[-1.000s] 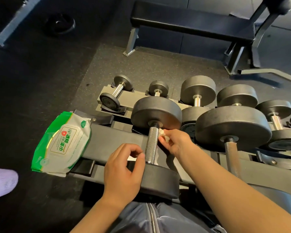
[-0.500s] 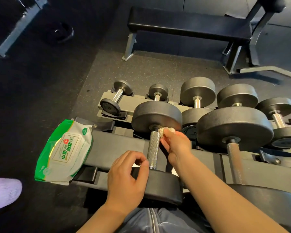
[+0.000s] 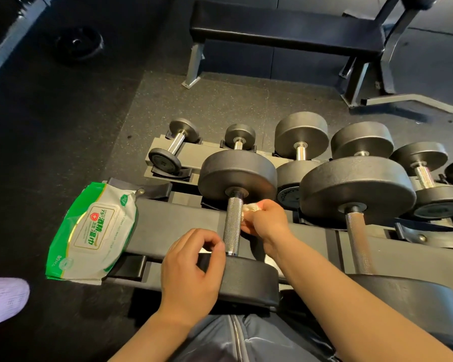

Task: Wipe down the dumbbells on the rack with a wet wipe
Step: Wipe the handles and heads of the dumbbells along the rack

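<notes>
Knurled steel is under your wipe (image 3: pixel 251 208): your right hand (image 3: pixel 266 222) pinches the crumpled white wipe against the right side of the handle (image 3: pixel 232 226) of the nearest dumbbell (image 3: pixel 237 176), which lies across the rack (image 3: pixel 173 223). Your left hand (image 3: pixel 191 270) rests on its near head, fingers curled, thumb and fingertips touching by the handle's base. Left on the rack lies the green pack (image 3: pixel 92 231).

Black flat bench (image 3: pixel 285 30) beyond rack; weight plate (image 3: pixel 79 44) on floor, far left; white sock (image 3: pixel 0 299).
</notes>
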